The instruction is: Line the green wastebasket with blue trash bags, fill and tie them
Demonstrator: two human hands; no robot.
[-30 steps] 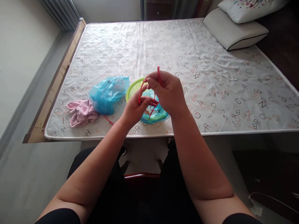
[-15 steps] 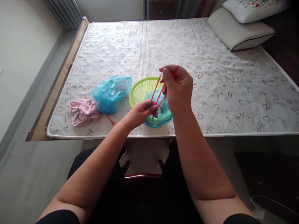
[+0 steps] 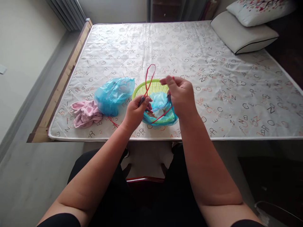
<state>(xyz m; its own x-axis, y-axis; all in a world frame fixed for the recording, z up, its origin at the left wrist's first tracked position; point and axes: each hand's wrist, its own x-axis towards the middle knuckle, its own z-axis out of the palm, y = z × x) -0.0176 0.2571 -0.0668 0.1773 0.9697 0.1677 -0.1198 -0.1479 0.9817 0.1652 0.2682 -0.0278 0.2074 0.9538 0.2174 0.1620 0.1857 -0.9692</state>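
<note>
My left hand (image 3: 136,108) is closed on a small dark piece at the end of a red cord (image 3: 147,90). The cord rises from those fingers in an upright loop. My right hand (image 3: 182,94), at the right of the basket, is closed with thumb against forefinger; red cord shows at its fingers, and a small dark piece sits by its palm. Another stretch of red cord hangs slack below, between the hands. Beneath them stands a lime-green plastic basket (image 3: 138,90) lined with a blue plastic bag (image 3: 158,100), with small brownish things partly visible inside.
Left of the basket lies a crumpled blue plastic bag (image 3: 113,94), beside a pink cloth (image 3: 86,114). Red cords (image 3: 113,122) stick out below that bag. Everything rests on a letter-patterned mattress (image 3: 118,47) with a wooden bed edge (image 3: 68,74). Pillows (image 3: 246,33) lie far right.
My hands have moved apart, the left one left and the right one slightly down. The cord stretched between them is now a free loop standing above my left hand.
</note>
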